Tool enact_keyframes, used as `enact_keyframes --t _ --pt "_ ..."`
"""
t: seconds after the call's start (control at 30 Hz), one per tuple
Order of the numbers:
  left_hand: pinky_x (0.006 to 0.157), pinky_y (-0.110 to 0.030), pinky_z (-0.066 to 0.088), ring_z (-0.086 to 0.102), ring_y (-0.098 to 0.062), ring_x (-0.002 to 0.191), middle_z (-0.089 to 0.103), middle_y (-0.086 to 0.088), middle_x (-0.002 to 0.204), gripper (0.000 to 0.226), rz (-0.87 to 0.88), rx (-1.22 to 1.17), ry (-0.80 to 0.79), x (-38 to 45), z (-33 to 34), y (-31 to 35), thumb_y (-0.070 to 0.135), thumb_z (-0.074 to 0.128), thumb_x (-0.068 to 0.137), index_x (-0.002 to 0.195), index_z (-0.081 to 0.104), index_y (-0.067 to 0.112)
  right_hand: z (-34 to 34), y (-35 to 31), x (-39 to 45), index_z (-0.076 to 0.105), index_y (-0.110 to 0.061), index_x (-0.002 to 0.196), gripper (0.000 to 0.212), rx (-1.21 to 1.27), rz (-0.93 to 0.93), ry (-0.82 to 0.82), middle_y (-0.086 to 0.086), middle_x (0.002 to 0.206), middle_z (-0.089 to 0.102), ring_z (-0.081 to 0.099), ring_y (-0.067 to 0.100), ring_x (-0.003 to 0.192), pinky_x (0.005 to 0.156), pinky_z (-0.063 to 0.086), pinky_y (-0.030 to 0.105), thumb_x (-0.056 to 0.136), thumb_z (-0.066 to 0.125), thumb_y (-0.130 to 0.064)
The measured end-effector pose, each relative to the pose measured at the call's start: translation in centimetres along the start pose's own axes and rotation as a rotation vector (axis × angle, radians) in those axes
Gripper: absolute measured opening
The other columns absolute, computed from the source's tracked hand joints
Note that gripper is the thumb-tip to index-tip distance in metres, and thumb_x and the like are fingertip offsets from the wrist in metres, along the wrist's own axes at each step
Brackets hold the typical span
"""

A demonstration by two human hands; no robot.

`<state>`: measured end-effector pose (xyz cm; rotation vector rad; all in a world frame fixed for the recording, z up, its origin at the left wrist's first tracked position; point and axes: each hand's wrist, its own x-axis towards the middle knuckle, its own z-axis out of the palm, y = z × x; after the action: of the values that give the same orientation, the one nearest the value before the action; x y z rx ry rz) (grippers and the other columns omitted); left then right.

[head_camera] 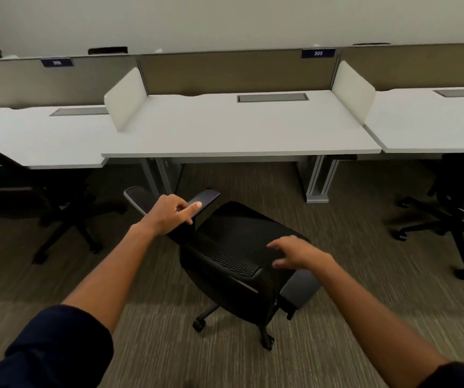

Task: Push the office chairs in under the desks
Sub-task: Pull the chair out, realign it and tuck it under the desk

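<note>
A row of white desks runs along a pale wall over striped grey-brown carpet, each bay fenced by low screens, and the middle desk [239, 127] under the 305 plate [318, 53] is the landmark here. In front of that desk, clear of its front edge and turned askew, stands a black office chair [236, 247], its backrest toward the person and its wheels on open carpet. The left hand [169, 211] hovers at the chair's far armrest [204, 200], forefinger stretched out onto the pad and the other fingers loosely bent, gripping nothing. The right hand [295, 253] is blurred, fingers spread and relaxed over the top of the backrest, seemingly not yet closed on it. To do this well, it looks wise to square the chair first, so the seat faces the gap between the desk's grey legs [317, 180], then push from the backrest with both hands, low and even. The armrests may catch the desk's edge if they sit too high. Left of the desk another chair [15, 189] is partly tucked in; a third [457, 200] stands to the right.
</note>
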<state>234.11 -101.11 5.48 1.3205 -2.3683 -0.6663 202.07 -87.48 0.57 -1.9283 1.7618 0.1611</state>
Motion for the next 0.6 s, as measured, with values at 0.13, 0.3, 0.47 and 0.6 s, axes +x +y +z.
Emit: enact_keyframes --t 0.13,0.3,0.47,0.6 --pt "0.054 -0.023 0.038 0.05 -0.007 0.047 0.057 0.002 0.055 0.047 0.078 0.104 0.031 -0.1 1.1 1.8 0.051 0.058 0.094 0.066 0.064 0.014 -3.2 -0.2 -1.0 0.05 -0.022 0.146 0.045 0.226 0.043 0.192 0.004 0.139 0.062 0.06 0.02 0.124 0.104 0.05 0.042 0.104 0.054 -0.037" --pt "0.053 -0.022 0.033 0.049 -0.005 0.05 0.055 0.006 0.057 0.044 0.071 0.219 -0.064 -0.6 1.8 3.4 0.054 0.055 0.095 0.065 0.061 0.022 -2.6 -5.4 -2.2 0.063 -0.026 0.129 0.053 0.275 0.042 0.21 0.004 0.125 0.067 0.063 0.026 0.112 0.094 0.051 0.045 0.101 0.037 -0.063" --pt "0.056 -0.022 0.038 0.057 -0.005 0.055 0.062 0.007 0.063 0.066 0.028 0.276 -0.133 -0.6 3.5 3.4 0.084 0.032 0.082 0.071 0.065 0.027 0.3 -7.6 -2.8 0.06 -0.02 0.131 0.074 0.176 0.101 0.328 0.008 0.122 0.066 0.062 0.029 0.111 0.093 0.05 0.047 0.097 0.023 -0.075" --pt "0.053 -0.019 0.033 0.053 -0.005 0.047 0.053 0.01 0.053 0.052 0.116 0.26 0.036 -1.1 4.4 4.8 0.071 0.041 0.092 0.061 0.055 0.031 -0.1 -6.4 -3.1 0.057 -0.019 0.136 0.082 0.055 0.113 0.541 0.01 0.129 0.062 0.058 0.031 0.117 0.094 0.05 0.045 0.095 0.018 -0.078"
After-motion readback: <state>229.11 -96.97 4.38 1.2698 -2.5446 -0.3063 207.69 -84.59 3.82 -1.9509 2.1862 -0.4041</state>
